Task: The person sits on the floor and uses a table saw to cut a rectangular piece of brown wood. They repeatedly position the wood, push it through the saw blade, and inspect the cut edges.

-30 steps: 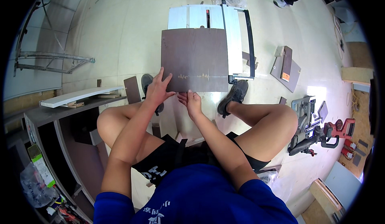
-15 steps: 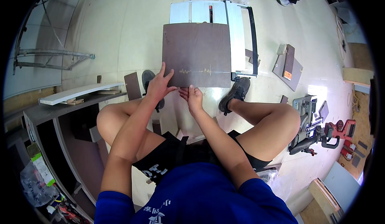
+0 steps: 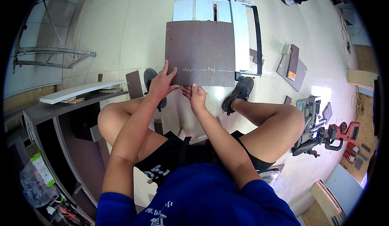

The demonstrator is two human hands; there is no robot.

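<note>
A square brown board (image 3: 200, 43) lies flat over the near part of a table saw (image 3: 242, 27), which has a pale metal top. Chipped, pale marks and a thin line run across the board near its close edge. My left hand (image 3: 162, 82) rests at the board's near-left corner, fingers spread over the surface and thumb along the near edge. My right hand (image 3: 197, 98) pinches that near edge, thumb on top and fingers partly hidden underneath. Beyond the board, the dark blade slot (image 3: 215, 11) shows beside the long fence (image 3: 232, 13).
A brown cabinet carcass (image 3: 67, 124) stands at left with a white panel (image 3: 81, 92) on top. Board offcuts (image 3: 292, 70) lie on the floor at right, near a mitre saw (image 3: 310, 124) and a red power tool (image 3: 344, 131). Another person's shoe (image 3: 287, 0) appears far right.
The board has slid slightly away from me, its far edge a little nearer the blade slot. Both hands keep their places on it.
</note>
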